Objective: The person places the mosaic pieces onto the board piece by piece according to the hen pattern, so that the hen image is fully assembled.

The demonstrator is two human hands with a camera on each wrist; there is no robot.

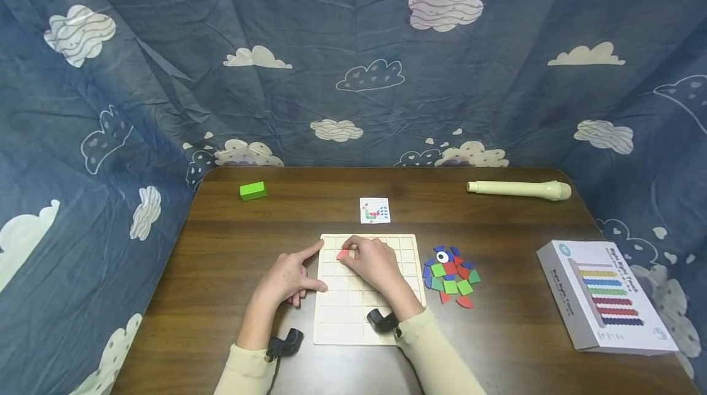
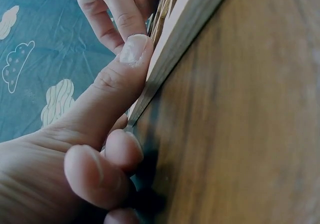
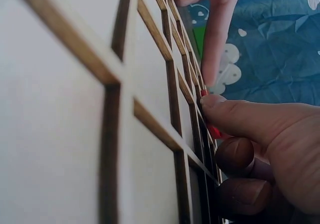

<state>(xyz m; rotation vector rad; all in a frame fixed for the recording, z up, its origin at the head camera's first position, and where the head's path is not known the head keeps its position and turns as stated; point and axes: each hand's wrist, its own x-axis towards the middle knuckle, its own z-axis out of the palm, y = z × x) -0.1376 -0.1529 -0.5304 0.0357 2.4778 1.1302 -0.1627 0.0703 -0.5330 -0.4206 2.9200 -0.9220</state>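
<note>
Now I have the right hand nearly closed, thumb and fingertips pinching a red piece at the board's far left; whether it's seated, I can't tell. The left hand spreads index finger and thumb against the left edge, gripping nothing. Beyond sit the loose pieces and card. I judge this a placing step; next calls for careful alignment, then release.

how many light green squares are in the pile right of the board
3: the upper square just below the white circle, the lower square, and the right square beside it. More may be hidden.
</note>
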